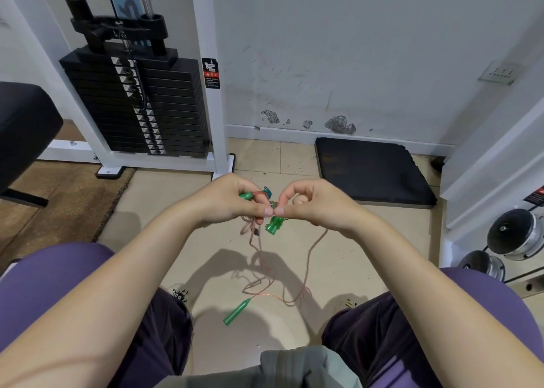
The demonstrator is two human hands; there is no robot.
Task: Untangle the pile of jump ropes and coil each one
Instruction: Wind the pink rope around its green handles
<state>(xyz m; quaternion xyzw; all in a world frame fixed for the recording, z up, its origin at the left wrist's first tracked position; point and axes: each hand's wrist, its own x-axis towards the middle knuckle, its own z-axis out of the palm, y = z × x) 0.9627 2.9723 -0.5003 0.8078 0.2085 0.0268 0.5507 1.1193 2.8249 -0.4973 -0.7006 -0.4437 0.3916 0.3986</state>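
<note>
Your forearms are bare to the elbows, and both hands, left (232,200) and right (309,202), are bare too: no gloves, rings or watch. Purple short sleeves (50,272) cover your upper arms. Dark purple trousers (362,337) cover your legs. Grey-green fabric (297,367) lies at your waist.

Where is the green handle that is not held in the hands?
In the head view, the loose green handle lies on the beige floor, low and centre, between the person's knees, below both hands; the pinkish rope runs from its upper end.
</note>
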